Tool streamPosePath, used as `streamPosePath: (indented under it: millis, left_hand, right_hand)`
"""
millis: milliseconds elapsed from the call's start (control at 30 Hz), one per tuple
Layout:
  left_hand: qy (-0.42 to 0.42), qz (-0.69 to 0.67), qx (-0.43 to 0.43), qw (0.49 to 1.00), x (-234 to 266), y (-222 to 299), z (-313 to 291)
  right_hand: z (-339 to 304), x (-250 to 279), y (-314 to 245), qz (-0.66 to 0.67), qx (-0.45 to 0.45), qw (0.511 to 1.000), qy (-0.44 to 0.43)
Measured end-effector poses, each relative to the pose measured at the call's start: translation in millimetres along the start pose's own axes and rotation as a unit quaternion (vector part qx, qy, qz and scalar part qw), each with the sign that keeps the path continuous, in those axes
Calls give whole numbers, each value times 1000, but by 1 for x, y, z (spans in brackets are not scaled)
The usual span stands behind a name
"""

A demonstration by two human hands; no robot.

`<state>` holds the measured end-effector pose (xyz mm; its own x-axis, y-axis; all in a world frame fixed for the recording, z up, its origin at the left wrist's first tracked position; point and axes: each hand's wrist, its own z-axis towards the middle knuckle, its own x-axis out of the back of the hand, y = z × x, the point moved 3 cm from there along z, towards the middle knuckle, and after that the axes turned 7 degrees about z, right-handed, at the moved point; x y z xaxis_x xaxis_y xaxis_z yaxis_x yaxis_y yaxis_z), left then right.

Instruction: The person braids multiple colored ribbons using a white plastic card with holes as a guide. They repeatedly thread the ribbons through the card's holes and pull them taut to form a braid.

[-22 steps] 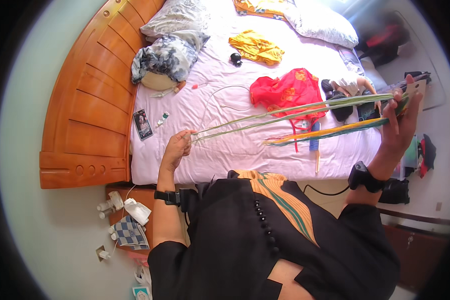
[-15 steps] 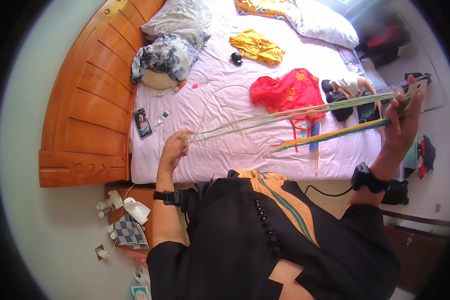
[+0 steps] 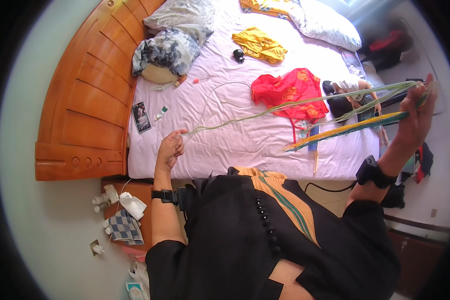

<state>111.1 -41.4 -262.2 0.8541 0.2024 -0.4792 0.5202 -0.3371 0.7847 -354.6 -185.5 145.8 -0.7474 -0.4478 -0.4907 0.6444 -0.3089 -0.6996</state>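
At the left, over the bed's near edge, my left hand is closed in a pinch on one end of a pale green thread. The thread stretches across the bed to my right hand, raised at the far right with fingers bent around the bundle. A shorter loose green length trails from the right hand, below the taut strand. A yellow and teal skein of thread hangs from that same hand, its free end pointing left above the bed. The exact grip of the right fingers is partly hidden.
Below the threads lies a bed with a pale pink sheet. On it are red cloth, yellow cloth, a phone, a small tube and a doll-like figure. A wooden headboard rises at left.
My right hand has moved right and turned slightly. The pale green strands have spread apart; the lower one no longer reaches my left hand. The yellow and teal skein has shifted right.
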Motion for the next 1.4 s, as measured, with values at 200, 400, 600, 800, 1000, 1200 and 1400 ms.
streamPosePath:
  millis: [200,400,600,800,1000,1200,1400]
  left_hand:
    - [-12,-17,10,1000,5,-3,-3]
    - [-11,-136,8,991,-2,-1,-7]
    - [0,-62,-1,998,-29,18,-4]
    - [-68,218,-169,959,-135,93,-15]
    - [-210,234,-368,875,-243,155,-42]
    - [-308,198,-306,879,-274,138,-19]
    - [-378,173,-176,892,-264,109,-6]
  right_hand:
    - [11,13,-8,-18,21,999,-26]
    - [14,13,0,16,-47,994,-95]
    - [10,0,12,38,-109,985,-131]
    - [-2,-33,36,1,-161,978,-134]
    - [-23,-53,66,25,-198,973,-118]
    - [-27,-69,79,82,-250,952,-158]
    - [-31,-70,77,87,-253,946,-183]
